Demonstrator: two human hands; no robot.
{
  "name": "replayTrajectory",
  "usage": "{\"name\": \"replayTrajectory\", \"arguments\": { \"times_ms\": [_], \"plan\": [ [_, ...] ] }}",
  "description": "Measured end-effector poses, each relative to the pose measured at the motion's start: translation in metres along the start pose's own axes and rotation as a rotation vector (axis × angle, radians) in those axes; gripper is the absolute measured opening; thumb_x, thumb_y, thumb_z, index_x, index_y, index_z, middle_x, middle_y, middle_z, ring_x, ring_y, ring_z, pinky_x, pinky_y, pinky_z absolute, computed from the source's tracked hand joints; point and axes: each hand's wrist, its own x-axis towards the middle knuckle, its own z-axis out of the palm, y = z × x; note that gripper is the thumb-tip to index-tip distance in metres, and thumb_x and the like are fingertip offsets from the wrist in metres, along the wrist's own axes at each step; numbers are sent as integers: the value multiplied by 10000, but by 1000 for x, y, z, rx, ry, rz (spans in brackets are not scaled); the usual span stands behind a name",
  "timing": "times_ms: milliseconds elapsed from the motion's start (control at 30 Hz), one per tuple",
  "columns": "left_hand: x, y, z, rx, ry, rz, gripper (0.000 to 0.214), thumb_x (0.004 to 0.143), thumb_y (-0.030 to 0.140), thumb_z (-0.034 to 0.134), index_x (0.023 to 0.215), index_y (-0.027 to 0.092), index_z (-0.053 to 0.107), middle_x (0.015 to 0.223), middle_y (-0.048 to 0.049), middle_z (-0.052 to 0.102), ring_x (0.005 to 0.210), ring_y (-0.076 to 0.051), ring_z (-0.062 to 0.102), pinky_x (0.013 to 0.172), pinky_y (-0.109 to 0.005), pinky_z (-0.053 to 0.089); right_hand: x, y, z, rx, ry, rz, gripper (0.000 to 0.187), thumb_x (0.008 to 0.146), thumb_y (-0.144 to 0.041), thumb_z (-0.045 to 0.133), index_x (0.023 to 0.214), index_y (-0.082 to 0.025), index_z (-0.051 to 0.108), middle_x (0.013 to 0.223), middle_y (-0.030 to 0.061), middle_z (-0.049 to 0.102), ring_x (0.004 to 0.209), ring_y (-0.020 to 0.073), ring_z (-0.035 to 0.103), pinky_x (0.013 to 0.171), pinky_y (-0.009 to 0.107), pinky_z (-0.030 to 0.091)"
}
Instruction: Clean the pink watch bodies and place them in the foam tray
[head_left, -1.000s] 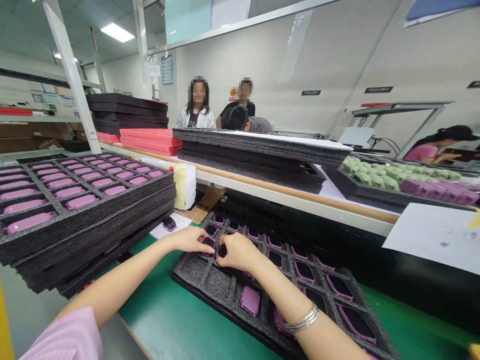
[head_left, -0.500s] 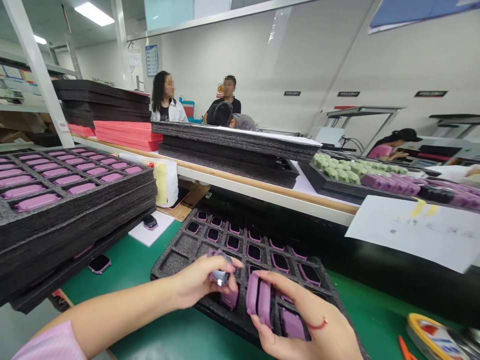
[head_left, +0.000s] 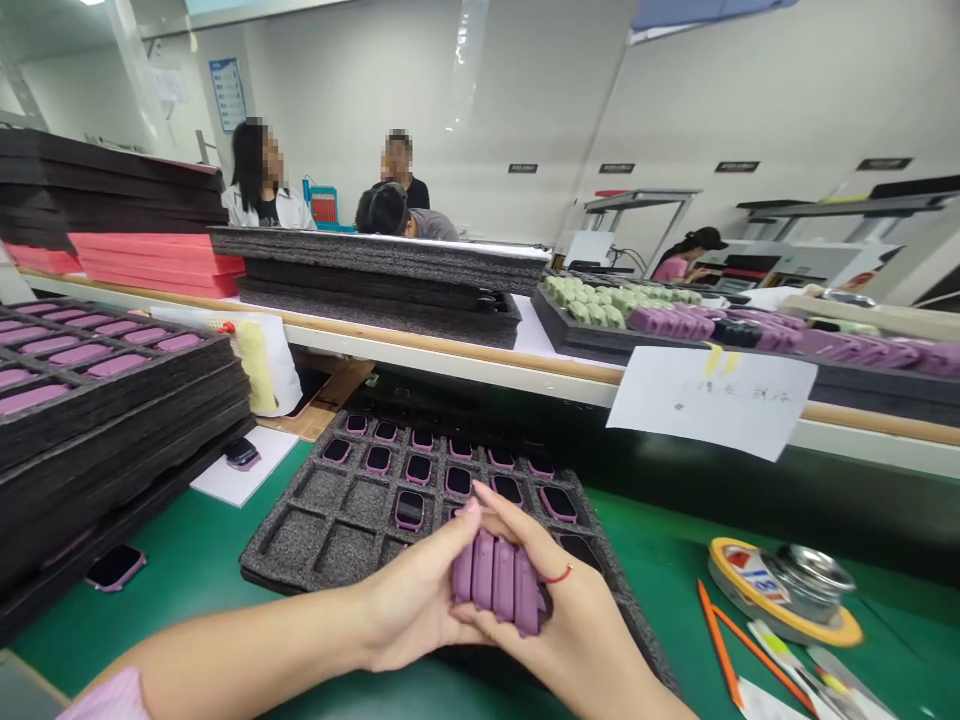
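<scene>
Pressed side by side, several purple smartwatch cases [head_left: 496,582] stand on edge between my two hands. My left hand [head_left: 424,595] is closed against their left side. Around their right side and underneath, my right hand [head_left: 574,605] is wrapped, wearing a red string at a finger. Both hands are over the front of a dark grey foam tray [head_left: 289,548]. Purple-framed watches with black screens, such as one watch [head_left: 409,510], lie in its pockets. Several pockets at its left hold nothing. My hands and forearms hide the tray's front part.
Stacked foam trays [head_left: 187,400] with purple cases rise at left. Near them are a loose watch [head_left: 116,568] and another watch [head_left: 242,454] on a white pad. Yellow tape [head_left: 840,632] and orange sticks [head_left: 718,640] lie right. A shelf edge [head_left: 450,362] crosses behind.
The view has swung right. My left hand has moved across to my right hand, and the watch it held apart is no longer separate. The group of cases has grown from two to several.
</scene>
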Motion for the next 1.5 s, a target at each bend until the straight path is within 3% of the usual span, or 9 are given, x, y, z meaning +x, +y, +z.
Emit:
{"name": "replayTrajectory", "arguments": {
  "times_ms": [100,333,567,667,800,1100,1333,1400,1500],
  "plan": [
    [-9,5,0,29,-125,-32,628,793,746,632,1041,173,698,970,-72,708,835,-139,659,865,-284,501,0,-5,-1,128,27,-14,885,758,-156,775,1514,-331,350,1223,30,731,1106,215,724,1001,314,577],
    [-14,6,0,90,-107,85,531,846,644,665,1034,150,706,840,-41,652,723,-86,593,659,-171,434,-4,-9,-1,233,75,18,927,755,-191,796,1526,-351,308,1218,-6,732,1119,199,718,1038,285,552],
    [-10,7,-1,158,-109,80,557,796,665,700,903,118,704,789,-36,612,707,-106,550,691,-221,451,-5,-6,3,215,105,-14,924,767,-166,784,1539,-313,297,1226,33,728,1116,241,720,1026,366,580],
    [-9,7,-2,306,-150,138,400,713,411,867,963,137,716,875,-35,663,812,-138,601,812,-266,488,-5,-8,4,273,100,-4,886,810,-244,791,1542,-305,296,1207,50,738,1113,261,724,1007,395,597],
    [-10,6,-3,432,-60,128,509,594,119,889,1068,185,717,922,-3,690,843,-152,634,804,-271,512,-6,-9,6,299,94,-26,857,842,-327,786,1545,-333,297,1224,38,735,1130,245,719,1018,370,590],
    [-12,7,-5,470,-103,141,486,583,167,919,1027,168,721,908,4,684,831,-142,612,794,-253,504,-7,-3,6,228,86,-69,864,864,-464,746,1566,-336,259,1226,66,742,1093,272,736,954,373,627],
    [-9,9,0,438,-183,244,356,649,244,901,952,147,740,934,-23,681,920,-189,642,917,-323,519,-10,-6,4,76,32,-206,812,948,-292,651,1603,-348,174,1275,81,717,1168,308,696,1004,487,591],
    [-10,7,1,445,-153,309,373,637,242,911,957,141,749,966,-41,710,983,-221,663,962,-341,520,-10,-7,4,39,22,-245,841,923,-264,675,1602,-354,187,1361,87,663,1256,324,636,1054,523,548],
    [-15,4,0,591,-2,407,468,606,214,926,1041,168,760,1007,-43,750,986,-226,689,916,-302,546,-10,-9,2,88,49,-148,1019,761,-426,841,1586,-336,250,1464,110,569,1364,378,524,1090,553,504]
  ]
}}
